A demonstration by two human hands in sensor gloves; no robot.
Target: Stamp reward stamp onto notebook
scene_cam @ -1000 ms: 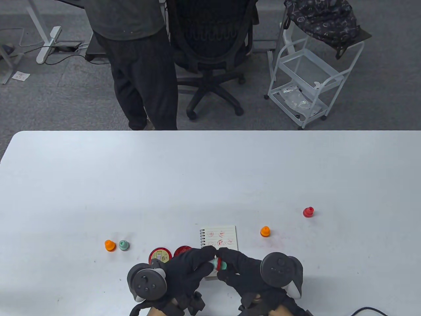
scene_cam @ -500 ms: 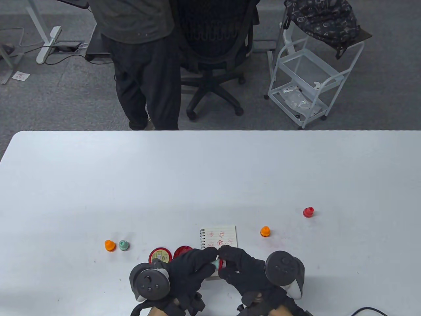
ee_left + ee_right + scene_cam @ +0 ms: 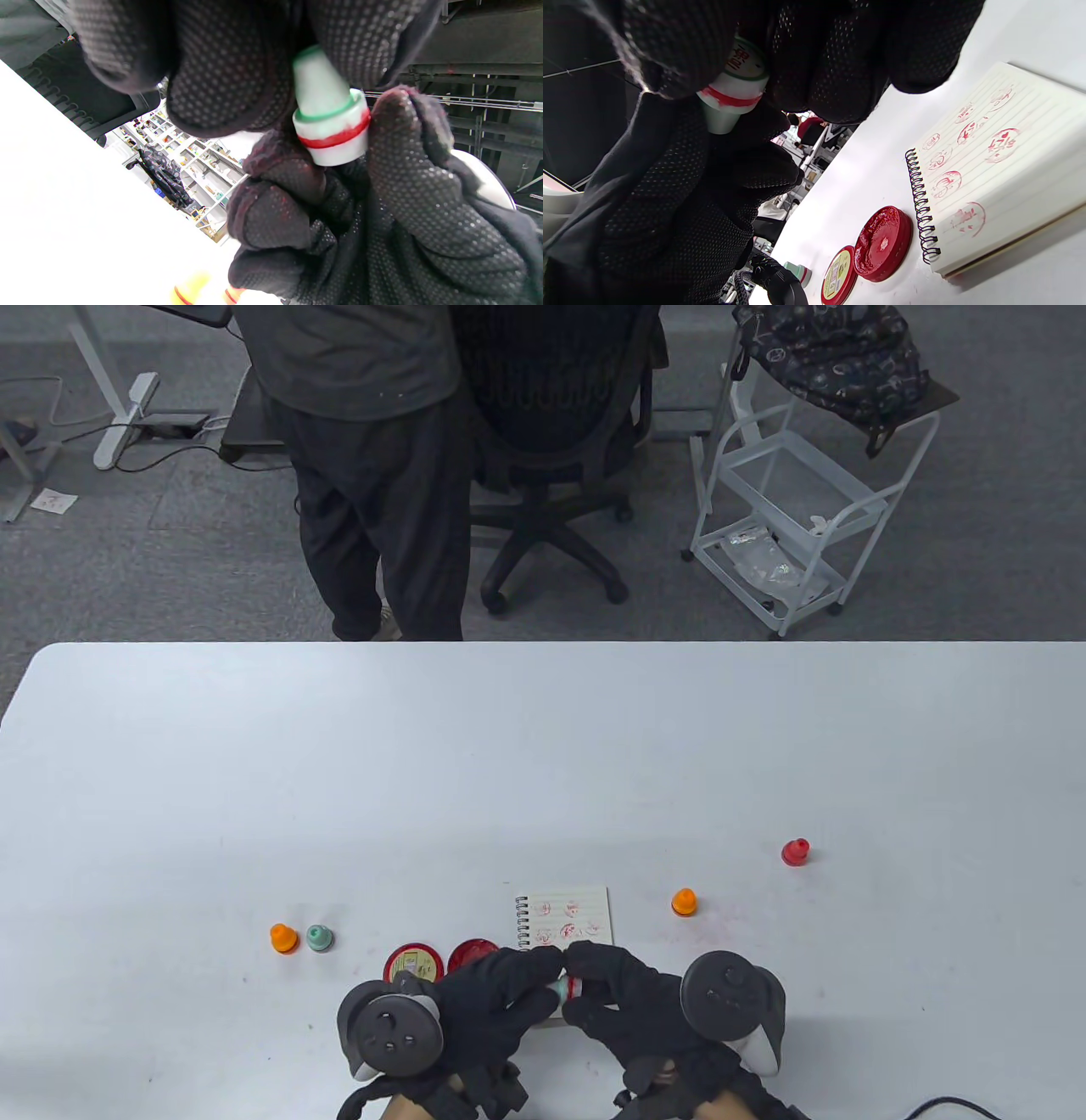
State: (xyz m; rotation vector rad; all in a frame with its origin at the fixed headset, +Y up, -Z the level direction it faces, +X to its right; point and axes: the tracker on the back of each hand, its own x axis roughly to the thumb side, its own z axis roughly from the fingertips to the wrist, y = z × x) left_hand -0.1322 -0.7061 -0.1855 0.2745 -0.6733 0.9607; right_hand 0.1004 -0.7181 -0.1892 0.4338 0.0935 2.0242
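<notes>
Now both hands (image 3: 560,993) pinch stamp (image 3: 567,986) – white table (image 3: 543,763), grey carpet (image 3: 127,560).

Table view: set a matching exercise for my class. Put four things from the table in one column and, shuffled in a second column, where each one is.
Things
1. red stamp
2. spiral notebook
3. open red ink pad
4. white and green stamp

Places
A. pinched between the fingertips of both gloved hands
B. standing alone, farthest to the right on the table
C. just left of the notebook's spiral
D. lying open, red stamp prints on its page

Pairs: 1-B, 2-D, 3-C, 4-A
</notes>
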